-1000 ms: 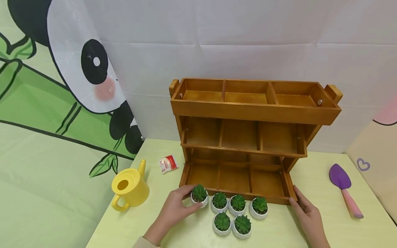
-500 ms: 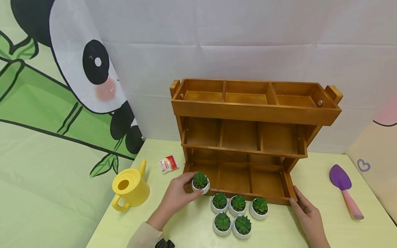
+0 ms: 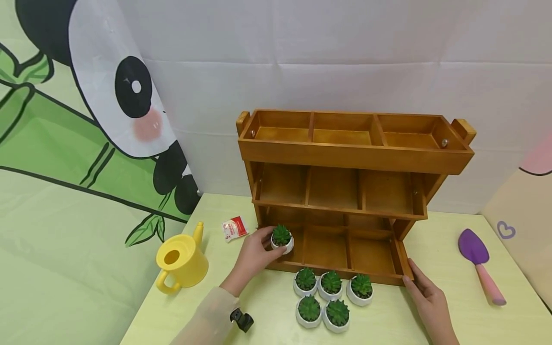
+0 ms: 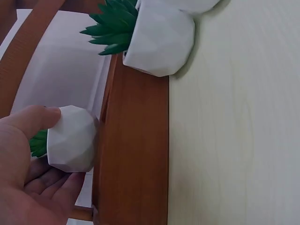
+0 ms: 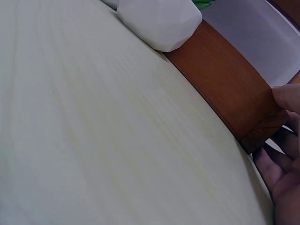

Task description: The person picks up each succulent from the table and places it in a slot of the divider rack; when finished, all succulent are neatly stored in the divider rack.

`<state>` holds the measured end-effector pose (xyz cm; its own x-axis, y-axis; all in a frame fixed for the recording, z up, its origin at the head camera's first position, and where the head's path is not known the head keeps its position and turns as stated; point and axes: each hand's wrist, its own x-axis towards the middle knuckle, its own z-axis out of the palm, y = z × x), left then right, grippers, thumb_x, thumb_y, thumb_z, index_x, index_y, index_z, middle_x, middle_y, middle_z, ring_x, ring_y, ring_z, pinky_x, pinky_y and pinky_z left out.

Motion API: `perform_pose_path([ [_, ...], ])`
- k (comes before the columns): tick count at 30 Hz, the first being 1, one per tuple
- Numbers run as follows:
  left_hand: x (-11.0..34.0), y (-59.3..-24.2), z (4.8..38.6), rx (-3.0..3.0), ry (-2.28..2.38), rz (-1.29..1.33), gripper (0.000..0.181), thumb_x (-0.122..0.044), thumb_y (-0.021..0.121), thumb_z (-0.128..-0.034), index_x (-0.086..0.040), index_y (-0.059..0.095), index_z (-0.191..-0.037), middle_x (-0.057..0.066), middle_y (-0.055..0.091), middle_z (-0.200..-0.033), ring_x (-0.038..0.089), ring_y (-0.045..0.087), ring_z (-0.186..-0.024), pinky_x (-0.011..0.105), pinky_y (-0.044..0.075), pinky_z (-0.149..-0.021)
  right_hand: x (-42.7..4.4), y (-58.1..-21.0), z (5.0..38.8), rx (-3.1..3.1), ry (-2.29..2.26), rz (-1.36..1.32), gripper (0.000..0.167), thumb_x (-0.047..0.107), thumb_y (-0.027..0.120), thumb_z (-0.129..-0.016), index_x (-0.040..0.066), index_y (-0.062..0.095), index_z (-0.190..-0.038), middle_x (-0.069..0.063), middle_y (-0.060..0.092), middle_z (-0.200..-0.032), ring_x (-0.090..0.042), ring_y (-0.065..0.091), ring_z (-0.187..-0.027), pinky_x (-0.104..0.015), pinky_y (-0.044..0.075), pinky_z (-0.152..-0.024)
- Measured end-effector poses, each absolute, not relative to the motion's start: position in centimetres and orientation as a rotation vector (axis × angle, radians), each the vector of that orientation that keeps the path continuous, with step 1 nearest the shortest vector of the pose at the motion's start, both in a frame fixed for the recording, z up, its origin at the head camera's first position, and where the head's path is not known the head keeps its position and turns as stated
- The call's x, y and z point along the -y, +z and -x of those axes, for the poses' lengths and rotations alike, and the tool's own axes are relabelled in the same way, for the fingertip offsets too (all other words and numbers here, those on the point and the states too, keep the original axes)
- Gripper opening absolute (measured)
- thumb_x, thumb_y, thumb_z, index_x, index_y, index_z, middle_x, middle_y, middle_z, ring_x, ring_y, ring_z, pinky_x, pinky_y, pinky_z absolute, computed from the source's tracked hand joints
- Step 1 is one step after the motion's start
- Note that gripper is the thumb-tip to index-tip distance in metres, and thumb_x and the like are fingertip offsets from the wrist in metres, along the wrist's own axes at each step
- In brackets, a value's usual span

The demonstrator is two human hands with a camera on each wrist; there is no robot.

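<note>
A white faceted pot with a green succulent (image 3: 282,238) is pinched between the thumb and fingers of my left hand (image 3: 252,258), over the left compartment of the bottom tier. In the left wrist view the pot (image 4: 72,140) lies against the thumb, the fingers under it, just behind the front board (image 4: 133,150). My right hand (image 3: 431,304) grips the front right corner of the wooden three-tier rack (image 3: 355,156). The right wrist view has the thumb on top of the corner of the board (image 5: 229,84) and the fingers around its end.
Several potted succulents (image 3: 309,309) stand in front of the rack. To the left are a yellow watering can (image 3: 183,261) and a red and white packet (image 3: 235,228). A purple shovel with a pink handle (image 3: 480,263) lies at the right.
My left hand has lifted the pot from the table in front of the rack and carried it back over the front board to the bottom left compartment. The right hand has stayed put.
</note>
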<state>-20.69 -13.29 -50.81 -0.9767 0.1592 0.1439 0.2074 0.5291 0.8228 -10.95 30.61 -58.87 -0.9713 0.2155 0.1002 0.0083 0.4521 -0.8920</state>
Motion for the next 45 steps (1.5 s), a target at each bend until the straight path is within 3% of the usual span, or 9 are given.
perform_pose_path([
  [8,12.6,-52.4,22.4,2.758,-1.356,0.336,0.054,-0.025,0.089,-0.0851,-0.001,0.068,-0.129,0.012,0.07,-0.121,0.026,0.069,-0.104,0.038,0.062,-0.088,-30.7,-59.0,10.9,2.503,1.524,0.203,0.057,0.029,0.061,-0.108,0.014,0.043,-0.16,-0.015,0.043,-0.156,0.021,0.042,-0.12,0.0,0.038,-0.093],
  [15,12.2,-53.1,23.1,2.838,-1.242,0.348,0.054,-0.028,0.089,-0.0838,-0.001,0.068,-0.125,0.008,0.07,-0.109,0.019,0.061,-0.088,0.035,0.059,-0.077,-30.6,-58.9,10.9,2.508,1.532,0.21,0.057,0.03,0.061,-0.108,0.014,0.043,-0.16,-0.016,0.043,-0.156,0.021,0.041,-0.12,0.0,0.038,-0.093],
  [25,11.7,-53.4,23.6,2.874,-1.167,0.339,0.054,-0.027,0.09,-0.0834,0.0,0.067,-0.124,0.013,0.07,-0.116,0.028,0.067,-0.103,0.046,0.059,-0.092,-30.7,-58.9,10.9,2.505,1.528,0.203,0.057,0.029,0.061,-0.108,0.013,0.043,-0.16,-0.017,0.044,-0.155,0.021,0.041,-0.12,0.0,0.038,-0.093],
  [45,11.2,-53.3,23.8,2.913,-1.137,0.348,0.055,-0.025,0.088,-0.0842,0.001,0.065,-0.127,0.016,0.069,-0.12,0.032,0.066,-0.109,0.049,0.056,-0.098,-30.5,-58.5,10.9,2.518,1.531,0.22,0.058,0.031,0.061,-0.108,0.014,0.043,-0.16,-0.018,0.044,-0.155,0.021,0.041,-0.119,0.0,0.038,-0.092],
])
